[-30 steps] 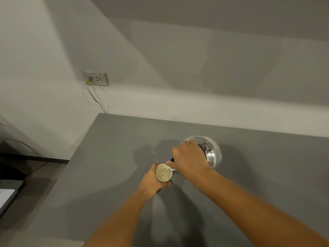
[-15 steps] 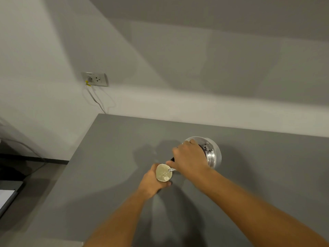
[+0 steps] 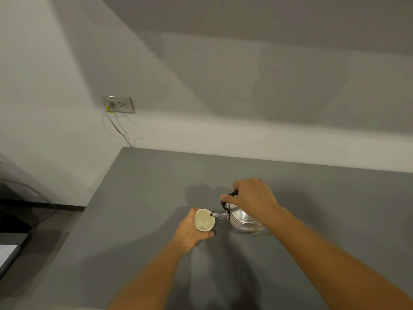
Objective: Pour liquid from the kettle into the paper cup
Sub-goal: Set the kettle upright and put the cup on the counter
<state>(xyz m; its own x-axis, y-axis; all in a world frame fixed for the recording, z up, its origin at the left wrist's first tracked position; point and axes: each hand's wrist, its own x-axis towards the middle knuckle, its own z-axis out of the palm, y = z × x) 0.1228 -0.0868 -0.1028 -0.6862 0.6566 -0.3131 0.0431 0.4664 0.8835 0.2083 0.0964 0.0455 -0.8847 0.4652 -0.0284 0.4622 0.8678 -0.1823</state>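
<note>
While the left hand [image 3: 190, 231] wraps its fingers [image 3: 210, 234] around the paper cup [image 3: 204, 219] just below the middle of the frame, the right hand [image 3: 251, 196] is clenched on the black handle [image 3: 225, 199] of the metal kettle [image 3: 242, 220] just to the right of it. The cup's open mouth faces the camera, pale inside, with what looks like a little liquid at the bottom, though that is hard to make out. The kettle's thin spout [image 3: 218, 215] points left, and its dark tip sits over the right edge of the cup's rim. The shiny body of the kettle is only slightly tilted toward the cup and hangs close above the grey table [image 3: 145, 198]; whether its base touches the surface cannot be told. No stream is clearly visible at the spout.

Both bare forearms reach in from the bottom of the frame, the right one crossing from the lower right corner. Their shadows and those of the hands fall on the table above and left of the cup. Toward the upper left, a wall socket [image 3: 118, 104] is fixed to the pale wall, with a yellow-tipped plug [image 3: 109, 109] in it and a thin cable [image 3: 118, 128] trailing down behind the table's far left corner. At the left edge of the frame, lower down, part of a dark floor and a flat white-edged object [image 3: 9, 253] show beside the table
</note>
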